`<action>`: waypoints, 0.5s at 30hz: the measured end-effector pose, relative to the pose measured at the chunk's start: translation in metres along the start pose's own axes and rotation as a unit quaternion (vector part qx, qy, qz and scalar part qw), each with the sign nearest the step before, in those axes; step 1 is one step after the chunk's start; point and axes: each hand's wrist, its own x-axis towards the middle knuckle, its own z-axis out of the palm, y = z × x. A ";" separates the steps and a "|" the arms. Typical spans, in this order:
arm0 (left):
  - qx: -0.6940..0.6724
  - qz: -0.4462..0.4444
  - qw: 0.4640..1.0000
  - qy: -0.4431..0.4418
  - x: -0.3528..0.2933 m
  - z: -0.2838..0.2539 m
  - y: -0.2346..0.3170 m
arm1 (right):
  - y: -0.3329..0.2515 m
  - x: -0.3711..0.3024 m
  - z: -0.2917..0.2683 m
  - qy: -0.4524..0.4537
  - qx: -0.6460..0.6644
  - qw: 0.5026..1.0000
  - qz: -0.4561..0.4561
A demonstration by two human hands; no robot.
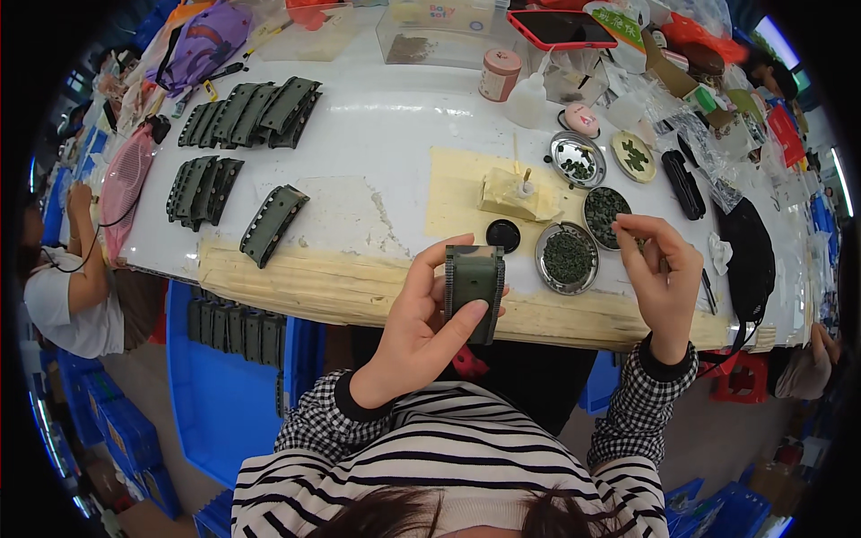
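My left hand (421, 332) grips a dark green curved plastic piece (473, 282) with ridged side edges, the thumb lying across its lower face. Over the round dishes at the right, my right hand (662, 269) is closed in a pinch; whatever its fingertips hold is too small to make out. Beneath them lies a metal dish of dark green bits (606, 215). A second metal dish, full of tiny green pieces (567, 258), sits nearer to me. Farther back are a dish with a few bits (578, 160) and a pale lid carrying flat green pieces (633, 154).
Similar green curved pieces (256, 117) stand in rows on the table's left. A yellow-wrapped block (516, 197) and a black round cap (503, 236) lie mid-table. A blue bin (224, 377) holds more pieces below. Bottles, a phone (560, 30) and a black mask (747, 260) are around. Another person sits far left.
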 end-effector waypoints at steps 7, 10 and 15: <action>0.055 -0.002 0.998 -0.043 -0.001 -0.003 -0.005 | -0.050 -0.018 0.026 -0.048 0.054 0.994 -0.081; 0.070 -0.006 0.997 -0.043 -0.004 -0.002 -0.003 | -0.054 -0.021 0.037 -0.048 0.075 0.989 -0.117; 0.075 0.003 0.996 -0.039 -0.006 -0.002 -0.005 | -0.052 -0.016 0.047 -0.049 0.075 0.980 -0.176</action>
